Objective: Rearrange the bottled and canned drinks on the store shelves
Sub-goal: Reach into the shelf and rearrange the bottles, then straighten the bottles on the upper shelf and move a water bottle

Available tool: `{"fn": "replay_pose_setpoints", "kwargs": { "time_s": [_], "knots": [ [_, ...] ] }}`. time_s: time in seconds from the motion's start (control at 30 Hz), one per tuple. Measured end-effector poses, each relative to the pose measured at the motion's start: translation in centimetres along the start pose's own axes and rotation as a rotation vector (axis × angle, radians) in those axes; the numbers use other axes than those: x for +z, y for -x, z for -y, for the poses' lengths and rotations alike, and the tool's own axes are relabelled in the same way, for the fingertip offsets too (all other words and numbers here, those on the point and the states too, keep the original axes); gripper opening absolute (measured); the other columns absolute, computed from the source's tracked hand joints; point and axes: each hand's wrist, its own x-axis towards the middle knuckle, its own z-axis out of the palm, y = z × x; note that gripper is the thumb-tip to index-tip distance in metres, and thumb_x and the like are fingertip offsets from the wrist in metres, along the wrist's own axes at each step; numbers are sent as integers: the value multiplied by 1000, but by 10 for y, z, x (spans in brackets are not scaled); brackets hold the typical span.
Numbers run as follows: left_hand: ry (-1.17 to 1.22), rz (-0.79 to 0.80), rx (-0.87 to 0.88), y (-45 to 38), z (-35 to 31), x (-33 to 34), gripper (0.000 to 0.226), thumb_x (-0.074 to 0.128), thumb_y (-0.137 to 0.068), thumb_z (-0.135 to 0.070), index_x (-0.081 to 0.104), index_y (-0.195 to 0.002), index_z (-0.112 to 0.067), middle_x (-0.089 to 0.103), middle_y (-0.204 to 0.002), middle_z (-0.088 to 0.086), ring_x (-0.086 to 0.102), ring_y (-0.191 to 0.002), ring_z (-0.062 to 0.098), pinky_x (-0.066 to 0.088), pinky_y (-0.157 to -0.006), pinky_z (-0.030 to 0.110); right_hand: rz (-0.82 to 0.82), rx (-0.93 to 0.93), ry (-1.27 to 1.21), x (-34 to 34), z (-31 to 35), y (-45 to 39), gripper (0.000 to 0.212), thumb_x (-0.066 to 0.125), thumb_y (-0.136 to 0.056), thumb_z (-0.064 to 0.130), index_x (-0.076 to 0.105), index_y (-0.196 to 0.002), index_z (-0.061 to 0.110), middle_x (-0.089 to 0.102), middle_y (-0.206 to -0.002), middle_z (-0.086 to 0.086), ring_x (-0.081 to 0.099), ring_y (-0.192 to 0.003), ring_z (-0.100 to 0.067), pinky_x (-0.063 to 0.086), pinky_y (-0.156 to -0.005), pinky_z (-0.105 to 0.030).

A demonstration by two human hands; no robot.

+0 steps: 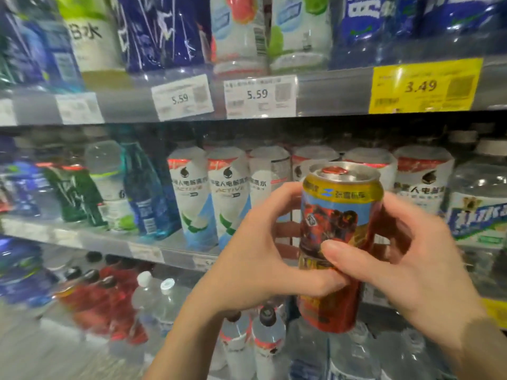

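So this is a store drinks aisle, three shelf levels in shot, all a bit motion-blurred; the top shelf edge [315, 91] runs across with white price tags [259, 96] reading 5.59 and a yellow price tag [424, 86] reading 3.49 further right; above it sit blue-wrapped bottles [162, 31] and white-label ones, tops cut off. Middle shelf, going left to right: a dark green bottle [74, 196], a tall blue bottle [145, 193], then a row of white-sleeved bottles [192, 198] with red bands running behind the hands, and a clear water bottle [477, 204] at the far right. Bottom left there's red drink bottles [104, 297] with dark caps and clear white-capped ones beside them. In front of all that, the left hand [258, 259] has its fingers curled round the left side of the can [338, 242], thumb across the lower front; the can is upright, gold rim, red and blue artwork, held mid-air in front of the middle shelf and blocking part of the white row; the right hand [406, 259] grips the right side, thumb pressed on the front, just above the left thumb.
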Motion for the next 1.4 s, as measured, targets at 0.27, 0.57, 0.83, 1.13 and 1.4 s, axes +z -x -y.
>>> {"fn": "replay_pose_setpoints", "kwargs": {
  "time_s": [0.27,0.57,0.83,1.13,1.4],
  "knots": [
    [10,-141,-114,16,-89,-63,73,83,-70,13,57,-131,-17,68,-119,-3,69,-97,11,57,-85,33,166,94,-106,31,85,-62,51,84,-57,41,72,-106,36,77,-101,11,73,-94,-11,58,-78,-22],
    [-9,-288,-221,0,-249,-139,70,74,-72,19,62,-121,-30,70,-103,-12,62,-92,5,54,-88,30,251,206,-243,55,233,-161,50,86,-54,36,73,-102,44,78,-99,10,75,-94,-11,60,-83,-27],
    [32,-293,-329,-27,-414,-195,64,76,-75,14,62,-123,-26,74,-109,-7,65,-97,3,51,-87,22,304,322,-271,46,383,-248,59,90,-52,30,73,-109,36,78,-101,2,74,-97,-20,60,-89,-46],
    [-62,-292,-316,-72,-555,-259,56,81,-79,1,63,-126,-22,75,-109,-1,67,-97,8,56,-91,33,349,299,-242,38,510,-344,60,89,-44,43,72,-100,56,78,-98,14,74,-94,-7,60,-84,-28],
    [-96,-253,-247,-101,-625,-324,53,80,-82,-6,61,-129,-21,74,-112,-2,70,-105,18,56,-96,42,299,217,-233,58,580,-405,57,92,-57,30,73,-109,42,78,-103,8,73,-99,-13,60,-85,-31]
  ]
}}
